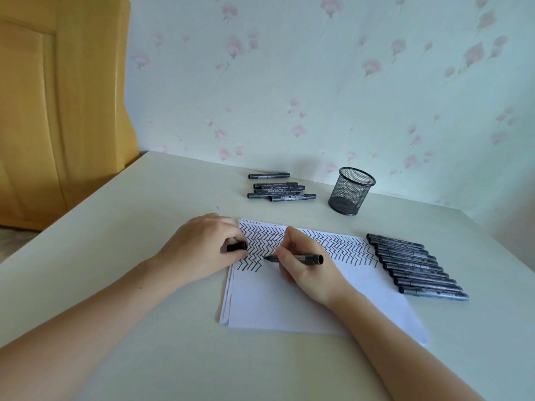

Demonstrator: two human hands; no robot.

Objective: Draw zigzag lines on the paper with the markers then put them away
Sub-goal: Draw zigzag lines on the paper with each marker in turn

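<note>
Right hand (304, 264) pinches an uncapped marker (298, 259) between thumb and fingers, tip down on the paper (289, 302) at the end of the lowest zigzag row, barrel lying nearly flat and pointing right. Left hand (202, 244) curls round the black cap (236, 246) and rests its knuckles on the sheet's upper-left corner, pinning it.

Progress — the top band of the paper is filled with zigzag rows across its width; the row in hand has only a short run at the left, so I judge the drawing is well along but not finished. The lower half of the sheet is blank. More sheets seem to lie under the top one, though the left edge is too thin to be sure.

Putting away looks barely begun: the mesh cup (351, 191) stands upright behind the paper and appears empty. A row of capped markers (417, 266) lies side by side just off the sheet's right edge; a loose cluster of markers (278, 191) lies near the wall, left of the cup.

Room — the table (144, 328) is bare in front and to the left of the paper, with its left edge well apart from the hands. To the right, the marker row sits close to the writing hand's path, so a long stroke rightward could nudge it. The wall closes the far side just behind the cup.
</note>
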